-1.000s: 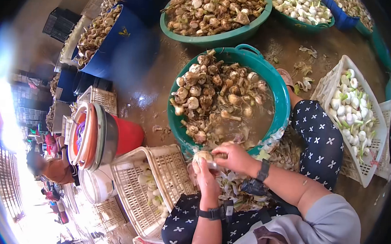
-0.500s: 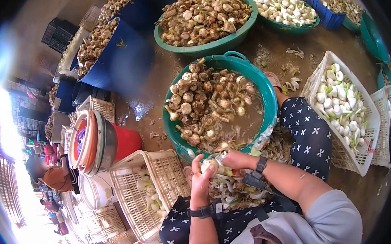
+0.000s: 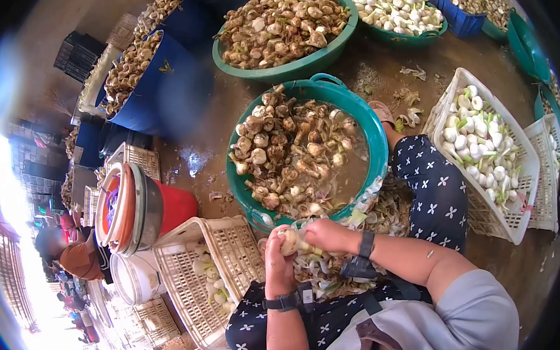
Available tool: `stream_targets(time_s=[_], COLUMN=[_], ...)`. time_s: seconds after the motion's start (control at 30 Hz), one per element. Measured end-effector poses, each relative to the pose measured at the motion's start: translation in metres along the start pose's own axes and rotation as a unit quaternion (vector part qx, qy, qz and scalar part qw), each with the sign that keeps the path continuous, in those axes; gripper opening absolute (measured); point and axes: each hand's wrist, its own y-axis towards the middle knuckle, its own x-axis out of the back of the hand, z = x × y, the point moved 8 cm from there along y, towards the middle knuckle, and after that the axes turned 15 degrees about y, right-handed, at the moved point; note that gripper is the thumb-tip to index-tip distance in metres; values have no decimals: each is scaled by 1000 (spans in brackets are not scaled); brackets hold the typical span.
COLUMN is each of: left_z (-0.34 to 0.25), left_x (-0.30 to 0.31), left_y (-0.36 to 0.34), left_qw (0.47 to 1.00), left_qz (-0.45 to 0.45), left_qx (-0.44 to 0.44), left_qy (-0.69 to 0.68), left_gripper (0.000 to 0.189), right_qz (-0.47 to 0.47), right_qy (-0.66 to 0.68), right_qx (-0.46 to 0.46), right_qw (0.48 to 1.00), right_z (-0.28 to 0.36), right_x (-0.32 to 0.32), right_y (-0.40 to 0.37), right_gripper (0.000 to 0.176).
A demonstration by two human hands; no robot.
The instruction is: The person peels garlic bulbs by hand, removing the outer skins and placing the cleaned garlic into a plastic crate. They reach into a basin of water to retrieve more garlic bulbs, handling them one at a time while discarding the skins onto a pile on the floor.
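On the yard floor: a seated person in star-print trousers works among tubs and baskets; the floor is wet, brown and strewn with scraps of skin.
Green tubs: three hold bulbs. The nearest tub carries murky water and unpeeled bulbs, the second tub behind it is heaped with muddy ones, and the third tub holds white peeled ones.
White baskets: two flank the person. The left basket has a few peeled bulbs, the right basket many.
Blue drums: two at upper left, topped with unpeeled bulbs.
Left hand: curled around one bulb, just in front of the nearest tub's rim and above a pile of peelings on the lap.
Right hand: meets the bulb from the other side, fingertips pinched on it.
Background: a red bucket lies on its side; other workers sit in glare at far left.
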Motion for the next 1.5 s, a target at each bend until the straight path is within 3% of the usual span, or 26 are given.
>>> stream_targets(time_s=[0.03,0.07,0.13,0.2,0.27,0.33,0.4,0.47,0.53,0.57,0.63,0.67,0.73,0.8,0.87,0.93,0.97,1.0,1.07,1.17,1.2,1.27,1.33,1.4,1.43,1.5], left_z=[-1,-7,-18,-28,-32,-54,-51,-60,-57,-61,-70,-62,-49,-50,-64,-49,-34,-6,6,33,32,18,-13,-50,-39,-50], left_x=[-3,-10,-19,-24,-27,-49,-55,-76,-77,-79,-83,-79,-43,-37,-58,-44,-17,-3,19,61,60,49,40,17,23,23], left_y=[-1,-4,-9,-15,-23,-35,-38,-52,-52,-54,-57,-51,-28,-24,-37,-33,-22,-15,-7,2,-4,-18,-26,-55,-48,-40], left_qw=[1000,999,997,994,985,864,839,676,684,634,578,579,836,840,762,802,944,986,966,941,939,935,964,941,942,914], left_qz=[1,16,33,25,18,47,52,51,36,-2,-52,-52,-84,-96,-76,-85,-116,-134,-150,-108,-115,-179,-231,-324,-322,-275], left_qx=[-1,-25,-50,-62,-28,-194,-249,-347,-339,-360,-376,-376,-338,-329,-373,-389,-238,-66,10,68,68,57,-72,-91,-88,-218], left_qy=[1,-21,-43,81,170,463,481,648,645,684,722,722,425,421,523,445,197,-71,-208,-314,-316,-300,-105,-20,-23,202], left_gripper=[36,38,41,47,52,58,61,57,50,48,42,42,37,34,28,24,25,28,36,35,35,36,26,17,17,13], right_qz=[11,9,-105,-41,3,-20,-32,-57,-89,-62,-62,-63,-71,-76,-72,-80,-79,-72,-60,-95,-233,-81,22,-67,-44,-49], right_qy=[166,166,594,590,230,262,507,504,613,680,684,687,696,664,639,704,708,708,577,635,638,592,147,16,150,189], right_qx=[-99,-99,-241,-227,-85,-104,-189,-218,-235,-223,-204,-184,-142,-63,-93,-124,-72,-72,-84,199,39,82,-12,180,60,108], right_qw=[981,981,760,773,969,959,840,834,749,696,698,700,700,741,760,695,698,699,810,741,733,798,989,981,986,975], right_z=[-19,-22,-7,-4,-14,-26,-55,-63,-55,-45,-39,-34,-10,5,7,5,11,12,16,62,47,54,51,72,78,77], right_x=[-2,-5,2,2,12,18,4,9,7,7,6,7,18,27,25,24,23,22,29,98,108,111,68,48,45,35], right_y=[3,-1,-23,-24,-12,-11,-12,-16,-23,-25,-23,-22,-24,-23,-31,-40,-43,-50,-72,-83,-87,-66,-47,-34,-23,-4], right_gripper=[32,32,37,38,32,29,25,23,23,25,27,29,31,32,31,29,26,26,23,28,25,26,34,42,44,36])
